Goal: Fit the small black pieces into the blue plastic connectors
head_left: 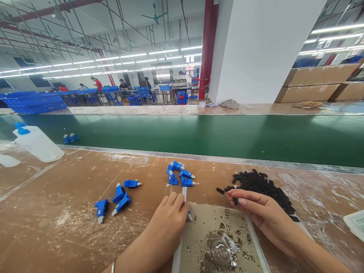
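Observation:
My left hand [170,217] is closed over a small blue plastic part with a pale tip [189,216], mostly hidden under the fingers, at the left edge of a flat tray [204,216]. Between thumb and fingertips, my right hand [260,210] pinches a small black piece [235,201] above the tray's far right corner. Just behind that hand lies a heap of similar black pieces [260,184]. Several blue parts [187,182] are grouped beyond my left hand, and more blue parts [121,203] lie to its left. Wet-looking drops and a clear round dish [221,252] are on the tray.
A green conveyor belt [170,132] crosses behind the brown worktable [71,182], with two blue parts [70,138] on it. A white bottle with a blue cap [38,144] is at the left. Beyond are blue crates [34,102], cardboard boxes [315,85], a pillar and people.

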### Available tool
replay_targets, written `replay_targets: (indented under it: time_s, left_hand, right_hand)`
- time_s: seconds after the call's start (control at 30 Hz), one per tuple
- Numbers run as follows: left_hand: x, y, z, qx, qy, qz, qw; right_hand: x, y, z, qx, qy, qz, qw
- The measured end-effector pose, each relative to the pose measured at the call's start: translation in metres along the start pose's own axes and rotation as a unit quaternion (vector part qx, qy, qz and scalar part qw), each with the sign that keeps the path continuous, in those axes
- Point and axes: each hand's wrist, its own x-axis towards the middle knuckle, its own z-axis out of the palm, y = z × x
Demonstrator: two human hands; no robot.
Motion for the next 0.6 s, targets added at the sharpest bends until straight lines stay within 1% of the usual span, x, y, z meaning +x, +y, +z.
replay_targets:
  time_s: [0.07, 0.1, 0.2, 0.27, 0.43, 0.53, 0.6]
  left_hand:
    - [-0.001, 0.000, 0.001, -0.005, 0.011, -0.002, 1.000]
    - [-0.001, 0.000, 0.002, -0.010, 0.013, -0.002, 1.000]
    - [-0.001, 0.000, 0.005, -0.017, 0.020, -0.001, 1.000]
    - [-0.001, 0.000, 0.006, -0.013, 0.029, -0.001, 0.999]
    - [0.000, -0.001, 0.007, -0.010, 0.060, 0.008, 0.998]
    - [0.002, -0.002, 0.006, -0.023, 0.044, 0.010, 0.999]
    - [0.002, -0.002, 0.006, -0.030, 0.034, 0.007, 0.999]
  right_hand:
    - [-0.003, -0.006, 0.004, 0.118, 0.013, 0.062, 0.991]
    - [-0.004, -0.008, 0.005, 0.152, 0.021, 0.078, 0.985]
    - [-0.007, -0.015, 0.010, 0.203, 0.048, 0.095, 0.973]
    - [-0.008, -0.016, 0.012, 0.212, 0.049, 0.096, 0.971]
    - [-0.012, -0.013, 0.011, 0.212, 0.023, 0.079, 0.974]
    - [-0.013, -0.010, 0.008, 0.193, 0.015, 0.074, 0.978]
    - [-0.012, -0.008, 0.007, 0.153, 0.010, 0.053, 0.987]
